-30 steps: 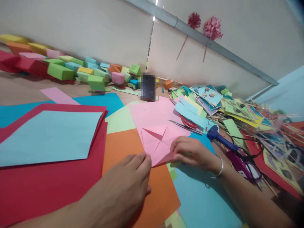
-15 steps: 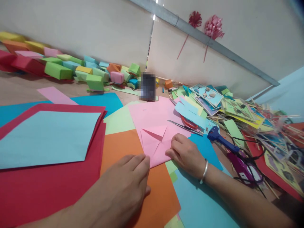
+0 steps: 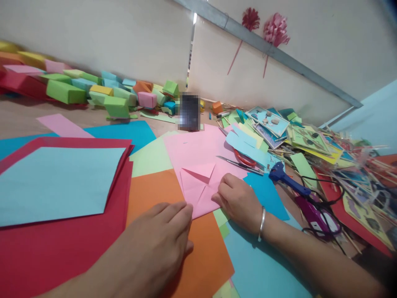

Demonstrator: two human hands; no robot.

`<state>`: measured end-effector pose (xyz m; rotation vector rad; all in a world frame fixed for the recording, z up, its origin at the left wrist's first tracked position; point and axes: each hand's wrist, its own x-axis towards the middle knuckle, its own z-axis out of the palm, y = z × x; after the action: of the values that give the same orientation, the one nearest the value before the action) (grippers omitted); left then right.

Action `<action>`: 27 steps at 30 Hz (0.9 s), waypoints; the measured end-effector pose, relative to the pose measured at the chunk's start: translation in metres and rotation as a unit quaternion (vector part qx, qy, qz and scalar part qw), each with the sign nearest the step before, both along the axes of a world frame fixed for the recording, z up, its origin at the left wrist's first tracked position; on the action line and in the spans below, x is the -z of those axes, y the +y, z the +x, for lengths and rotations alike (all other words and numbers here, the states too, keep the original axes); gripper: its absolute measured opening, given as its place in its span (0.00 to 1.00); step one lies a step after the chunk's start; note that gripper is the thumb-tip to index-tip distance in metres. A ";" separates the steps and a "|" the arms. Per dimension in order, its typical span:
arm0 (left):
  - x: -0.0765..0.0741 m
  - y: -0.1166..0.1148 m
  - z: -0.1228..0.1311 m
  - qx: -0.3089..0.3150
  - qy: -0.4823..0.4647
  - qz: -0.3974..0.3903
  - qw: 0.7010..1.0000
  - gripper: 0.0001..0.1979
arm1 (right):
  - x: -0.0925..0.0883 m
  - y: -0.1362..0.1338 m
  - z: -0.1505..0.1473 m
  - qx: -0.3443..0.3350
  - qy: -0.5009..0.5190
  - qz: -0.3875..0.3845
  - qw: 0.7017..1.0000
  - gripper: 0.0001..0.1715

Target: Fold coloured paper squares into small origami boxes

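Inspector: Head view. What writing can be read?

Recorder: Dark lettering is noted on a pale blue card [image 3: 275, 162], beyond and to the right of the folded pink paper [image 3: 198, 186], but it is too small to be read with certainty. A white patch is seen on the purple device [image 3: 318, 219], well to the right of the folded pink paper; no wording can be made out on it. The dark upright object [image 3: 190, 111] beyond the folded pink paper is pixelated, so its face cannot be read.

Inspector: Where is the folded pink paper found?

Recorder: It is laid partly over a larger pink sheet [image 3: 201, 145], with an orange sheet [image 3: 155, 186] to its left and near side. Its top flap is slightly raised.

Inspector: The left hand [image 3: 161, 240]?

Recorder: Its fingers are pressed together, and the near left corner of the folded pink paper is touched by the fingertips. Whether that corner is pinched cannot be told.

Inspector: The right hand [image 3: 238, 203]?

Recorder: Its fingers are curled in to a loose fist, set on the right edge of the folded pink paper. A silver bracelet [image 3: 262, 223] is worn at the wrist.
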<state>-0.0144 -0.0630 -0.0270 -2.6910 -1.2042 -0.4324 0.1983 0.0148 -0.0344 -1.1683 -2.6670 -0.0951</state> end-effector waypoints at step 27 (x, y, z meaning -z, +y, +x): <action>0.006 0.015 0.002 0.036 0.032 -0.051 0.998 0.05 | -0.004 -0.007 -0.007 0.068 0.038 -0.052 0.996 0.13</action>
<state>-0.0122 -0.0480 -0.0325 -2.8182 -1.1438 -0.3014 0.1914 0.0079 -0.0300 -1.3569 -2.5525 0.0644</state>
